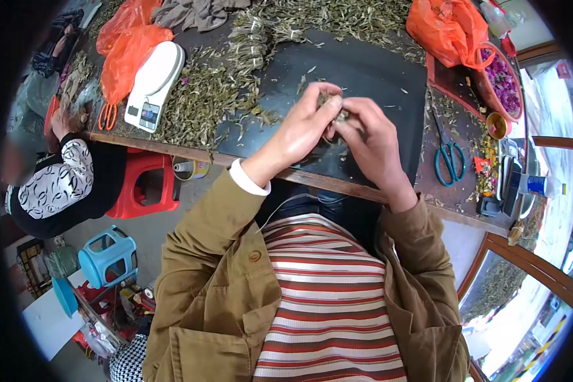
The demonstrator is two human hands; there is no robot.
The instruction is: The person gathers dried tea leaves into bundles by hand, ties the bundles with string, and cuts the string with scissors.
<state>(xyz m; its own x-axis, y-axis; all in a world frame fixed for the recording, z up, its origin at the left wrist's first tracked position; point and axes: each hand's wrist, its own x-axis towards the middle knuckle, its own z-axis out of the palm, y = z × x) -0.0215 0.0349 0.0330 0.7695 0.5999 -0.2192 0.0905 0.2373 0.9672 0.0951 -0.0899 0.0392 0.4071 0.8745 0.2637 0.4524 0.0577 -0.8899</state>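
My left hand (302, 124) and my right hand (370, 137) meet above the black mat (388, 83). Both are closed around a small bundle of dried leaves (325, 99), mostly hidden by the fingers. Thumbs and fingertips press together near its middle. A thin white thread (280, 215) loops across my lap below the table edge; where its end goes is unclear. Just beyond the mat's far left corner lie several tied leaf bundles (248, 48). Loose dried leaves (207, 95) are heaped to the left of the mat.
A white scale (156, 83) and orange plastic bags (134, 54) are on the left. Teal-handled scissors (450, 162) lie right of the mat, near a basket of purple flowers (500, 83). A person (57, 178) sits at far left, beside a red stool (146, 184).
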